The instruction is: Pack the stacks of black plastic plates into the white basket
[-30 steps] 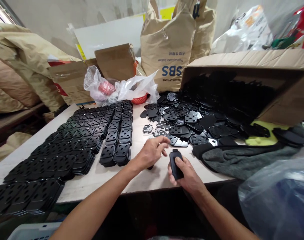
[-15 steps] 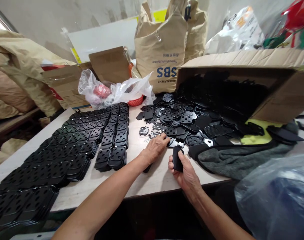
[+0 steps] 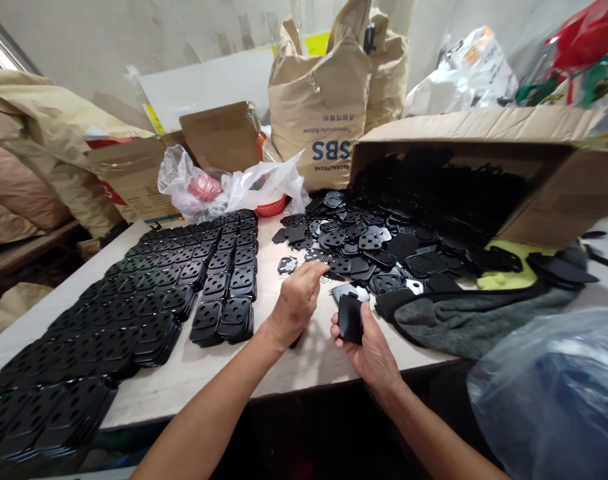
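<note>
my right hand (image 3: 373, 353) | right fingers (image 3: 368, 321) clamped on black plate (image 3: 351, 319), held just above counter (image 3: 304, 370) | my left hand (image 3: 297, 308) | left fingers (image 3: 311, 270) together, empty, near loose plates (image 3: 357, 263) | best pinched firmly by edges, clear of pile

Left hand (image 3: 297, 305) drawn back from loose black pieces (image 3: 369, 257).
</note>
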The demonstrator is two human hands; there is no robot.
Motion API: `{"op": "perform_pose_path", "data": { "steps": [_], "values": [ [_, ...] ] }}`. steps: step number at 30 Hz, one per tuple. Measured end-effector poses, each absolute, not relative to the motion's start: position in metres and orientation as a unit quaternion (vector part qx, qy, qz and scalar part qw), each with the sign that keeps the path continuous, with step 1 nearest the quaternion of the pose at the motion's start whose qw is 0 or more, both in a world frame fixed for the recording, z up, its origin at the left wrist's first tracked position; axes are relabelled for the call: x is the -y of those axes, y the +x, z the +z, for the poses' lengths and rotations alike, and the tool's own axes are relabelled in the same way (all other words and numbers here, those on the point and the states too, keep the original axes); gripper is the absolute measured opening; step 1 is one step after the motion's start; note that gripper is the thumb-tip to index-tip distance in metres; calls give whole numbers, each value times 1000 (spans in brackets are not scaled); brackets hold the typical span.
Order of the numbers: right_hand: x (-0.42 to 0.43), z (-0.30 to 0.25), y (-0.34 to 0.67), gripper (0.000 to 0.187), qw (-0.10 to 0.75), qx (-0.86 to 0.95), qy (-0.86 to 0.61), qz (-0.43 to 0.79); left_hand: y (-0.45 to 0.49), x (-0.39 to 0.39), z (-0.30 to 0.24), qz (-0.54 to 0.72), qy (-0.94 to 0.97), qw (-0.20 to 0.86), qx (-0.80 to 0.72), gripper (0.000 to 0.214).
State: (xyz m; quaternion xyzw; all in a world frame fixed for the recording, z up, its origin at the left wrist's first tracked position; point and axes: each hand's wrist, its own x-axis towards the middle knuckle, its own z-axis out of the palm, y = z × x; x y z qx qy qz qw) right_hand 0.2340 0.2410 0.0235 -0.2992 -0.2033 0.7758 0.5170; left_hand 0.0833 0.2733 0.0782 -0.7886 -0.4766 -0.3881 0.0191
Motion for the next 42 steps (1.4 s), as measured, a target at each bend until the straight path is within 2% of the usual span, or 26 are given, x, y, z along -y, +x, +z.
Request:
{"op": "perform_pose_path", "data": {
  "steps": [4, 7, 9, 15, 24, 30, 33, 38, 42],
  "values": [
    [-240, 22, 233, 68, 464, 262, -245, 810, 82, -232, 67, -395, -836, 9, 381, 33],
    [-236, 17, 235, 54, 416, 334, -235, 812, 79, -211, 54, -383, -851, -4, 360, 31],
    [-234, 14, 236, 45, 396, 376, -230, 805, 78, -200, 50, -407, -820, -29, 402, 34],
    [-229, 11, 236, 39, 346, 463, -211, 788, 87, -185, 51, -461, -641, -169, 590, 31],
    [-227, 18, 239, 46, 335, 516, -228, 754, 86, -192, 52, -466, -574, -290, 607, 29],
    [-225, 24, 239, 48, 324, 497, -255, 763, 83, -192, 60, -433, -512, -446, 592, 36],
    [-225, 20, 238, 49, 321, 484, -250, 775, 83, -191, 61, -438, -512, -450, 586, 34],
    [-228, 15, 240, 36, 359, 508, -287, 728, 84, -190, 59, -442, -554, -408, 575, 33],
    [-228, 17, 241, 36, 354, 513, -260, 737, 87, -191, 62, -447, -497, -453, 591, 34]
  ]
}}
